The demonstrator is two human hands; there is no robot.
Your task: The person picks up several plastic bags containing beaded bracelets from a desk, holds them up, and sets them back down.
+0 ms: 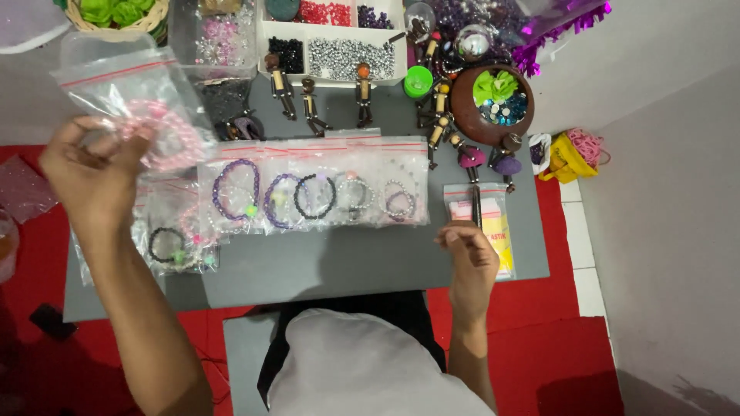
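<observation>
Here the left hand (pixel 92 166) is raised above the table (pixel 347 266), its fingers (pixel 116 142) pinched on the lower edge of a clear plastic bag (pixel 127 92) with a red seal strip. Inside that bag, just past the fingertips, sits a pink bead bracelet (pixel 169 135). Below the left wrist lie more small clear bags, one with a black bracelet (pixel 163 245).

The right hand (pixel 469 262) hovers low over the table, fingers curled loosely with thumb and forefinger tips brought together; whether they pinch anything I cannot tell. Just beyond those fingertips lies a small bag with yellow and pink contents (pixel 486 219), and a dark stick-like thing lies across it.

Between the two hands, a row of bagged bracelets (pixel 316 192) stretches across the table: purple ones nearer the left hand, a black one in the middle, pale and silver ones nearer the right hand.

Farther out from the fingers stand small wooden figures (pixel 312 104), a white tray of beads (pixel 331 38) in compartments, a green cap (pixel 418 81) and a brown bowl (pixel 470 115) with green ribbon and blue stones. A yellow bag (pixel 566 158) rests on the red floor mat (pixel 555 347) well off to the right.
</observation>
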